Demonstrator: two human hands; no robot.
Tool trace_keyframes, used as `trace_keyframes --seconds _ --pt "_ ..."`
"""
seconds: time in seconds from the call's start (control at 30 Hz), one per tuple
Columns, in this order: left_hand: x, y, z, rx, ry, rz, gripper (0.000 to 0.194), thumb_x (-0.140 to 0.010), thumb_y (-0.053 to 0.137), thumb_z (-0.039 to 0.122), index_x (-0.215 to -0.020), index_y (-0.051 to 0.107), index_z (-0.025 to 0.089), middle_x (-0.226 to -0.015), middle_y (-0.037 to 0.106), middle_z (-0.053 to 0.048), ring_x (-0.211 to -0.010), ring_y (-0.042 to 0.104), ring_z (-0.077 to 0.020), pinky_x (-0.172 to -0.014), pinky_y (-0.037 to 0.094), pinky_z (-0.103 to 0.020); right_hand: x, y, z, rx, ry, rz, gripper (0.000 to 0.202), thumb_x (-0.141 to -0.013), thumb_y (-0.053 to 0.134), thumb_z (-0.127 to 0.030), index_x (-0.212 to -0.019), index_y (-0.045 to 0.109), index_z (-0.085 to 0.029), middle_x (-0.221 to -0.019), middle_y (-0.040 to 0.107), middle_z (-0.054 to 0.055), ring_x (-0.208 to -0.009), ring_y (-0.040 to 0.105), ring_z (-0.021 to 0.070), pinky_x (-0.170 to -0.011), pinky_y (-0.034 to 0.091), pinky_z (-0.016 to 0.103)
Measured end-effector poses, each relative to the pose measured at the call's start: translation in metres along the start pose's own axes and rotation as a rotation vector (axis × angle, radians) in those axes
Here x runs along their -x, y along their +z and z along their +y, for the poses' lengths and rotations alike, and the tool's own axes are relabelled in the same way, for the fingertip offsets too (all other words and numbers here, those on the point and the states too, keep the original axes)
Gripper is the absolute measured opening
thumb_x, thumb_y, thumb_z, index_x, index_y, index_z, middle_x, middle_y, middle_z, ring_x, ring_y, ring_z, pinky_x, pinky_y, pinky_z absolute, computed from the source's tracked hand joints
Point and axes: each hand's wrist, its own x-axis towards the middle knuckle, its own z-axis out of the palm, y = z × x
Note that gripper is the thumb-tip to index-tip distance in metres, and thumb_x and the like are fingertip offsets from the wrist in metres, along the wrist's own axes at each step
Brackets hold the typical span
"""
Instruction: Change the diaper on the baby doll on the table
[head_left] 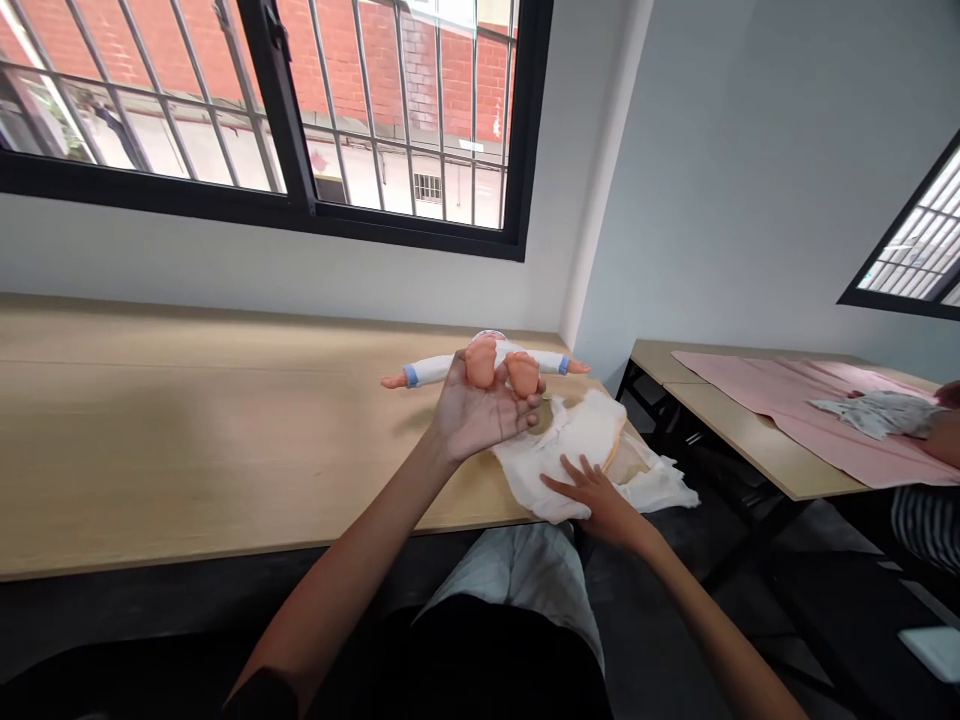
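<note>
A baby doll (439, 370) in a white top with blue cuffs lies on its back on the wooden table (225, 420), arms stretched to both sides. Its bare feet point toward me, raised by my left hand (480, 410), which is wrapped round the feet and ankles, palm up. My right hand (592, 495) lies flat with fingers spread on a crumpled white cloth or diaper (566, 445) at the table's front right corner. Part of that white material hangs past the table's right edge.
Behind the table is a wall with a barred window (405, 120). At the right, a second table (757, 460) bears a pink cloth (795, 415) and a white garment (877, 410), with another person's hand and striped clothing beside it.
</note>
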Motion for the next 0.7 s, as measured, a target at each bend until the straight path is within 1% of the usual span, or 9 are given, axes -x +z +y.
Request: trace_keyframes --seconds 0.07,0.13,0.23,0.3,0.37,0.4,0.53,0.6,0.7 --pt "-0.008 0.003 0.007 -0.011 -0.014 -0.007 0.041 -0.086 0.053 0.052 -0.096 0.063 0.014 -0.093 0.068 -0.016 -0.076 0.065 -0.0252 -0.070 0.052 -0.037 -0.010 0.000 -0.004 -0.049 -0.105 -0.015 0.089 -0.080 0.061 -0.009 -0.156 0.026 -0.040 -0.167 0.009 0.005 -0.153 0.000 0.0390 -0.120 0.015 0.060" --pt "-0.015 0.006 0.014 -0.026 -0.026 -0.008 0.041 -0.086 0.053 0.053 -0.096 0.063 0.015 -0.094 0.067 -0.015 -0.076 0.065 -0.0258 -0.070 0.053 -0.038 -0.022 -0.002 -0.010 -0.092 -0.212 -0.027 0.084 -0.084 0.061 -0.012 -0.156 0.028 -0.039 -0.167 0.010 0.004 -0.153 -0.001 0.0360 -0.122 0.011 0.058" --pt "-0.026 0.009 0.023 -0.051 -0.025 -0.001 0.042 -0.085 0.052 0.056 -0.095 0.062 0.016 -0.093 0.067 -0.014 -0.075 0.065 -0.0254 -0.068 0.053 -0.037 -0.043 -0.008 -0.020 -0.171 -0.366 -0.045 0.074 -0.091 0.059 -0.022 -0.156 0.027 -0.037 -0.166 0.016 0.002 -0.154 0.002 0.0307 -0.123 0.008 0.057" --pt "-0.032 0.011 0.028 -0.067 -0.023 0.003 0.043 -0.085 0.053 0.058 -0.096 0.062 0.017 -0.092 0.067 -0.013 -0.075 0.066 -0.0253 -0.068 0.053 -0.037 -0.055 -0.012 -0.027 -0.235 -0.450 -0.054 0.071 -0.092 0.061 -0.031 -0.156 0.030 -0.035 -0.165 0.021 0.002 -0.155 0.006 0.0295 -0.124 0.006 0.055" --pt "-0.036 0.012 0.030 -0.077 -0.025 -0.002 0.043 -0.085 0.054 0.058 -0.097 0.062 0.017 -0.090 0.067 -0.013 -0.075 0.066 -0.0259 -0.068 0.052 -0.037 -0.063 -0.015 -0.033 -0.287 -0.499 -0.047 0.068 -0.092 0.064 -0.037 -0.154 0.035 -0.033 -0.164 0.026 0.002 -0.154 0.008 0.0297 -0.124 0.005 0.053" --pt "-0.037 0.012 0.030 -0.079 -0.026 -0.008 0.042 -0.085 0.054 0.057 -0.096 0.062 0.017 -0.089 0.067 -0.012 -0.076 0.067 -0.0263 -0.068 0.052 -0.037 -0.066 -0.016 -0.035 -0.307 -0.511 -0.034 0.067 -0.092 0.063 -0.038 -0.154 0.037 -0.031 -0.163 0.028 0.002 -0.154 0.010 0.0298 -0.124 0.005 0.052" --pt "-0.037 0.012 0.029 -0.081 -0.031 -0.019 0.037 -0.085 0.054 0.053 -0.095 0.062 0.018 -0.083 0.065 -0.010 -0.077 0.066 -0.0267 -0.068 0.052 -0.037 -0.074 -0.019 -0.039 -0.343 -0.518 0.046 0.062 -0.097 0.051 -0.028 -0.156 0.031 -0.024 -0.162 0.032 0.003 -0.153 0.015 0.0290 -0.123 0.007 0.051" --pt "-0.035 0.011 0.030 -0.082 -0.039 -0.013 0.037 -0.084 0.055 0.053 -0.094 0.062 0.018 -0.083 0.066 -0.010 -0.076 0.065 -0.0261 -0.068 0.052 -0.037 -0.080 -0.019 -0.037 -0.331 -0.519 0.034 0.065 -0.095 0.053 -0.024 -0.156 0.031 -0.024 -0.162 0.031 0.004 -0.153 0.014 0.0289 -0.123 0.007 0.053" --pt "-0.038 0.012 0.035 -0.081 -0.033 -0.003 0.035 -0.084 0.056 0.050 -0.095 0.063 0.018 -0.084 0.066 -0.010 -0.078 0.066 -0.0271 -0.069 0.051 -0.037 -0.091 -0.019 -0.029 -0.305 -0.533 -0.021 0.068 -0.090 0.060 -0.018 -0.154 0.036 -0.029 -0.163 0.028 0.003 -0.154 0.011 0.0273 -0.123 0.005 0.054"
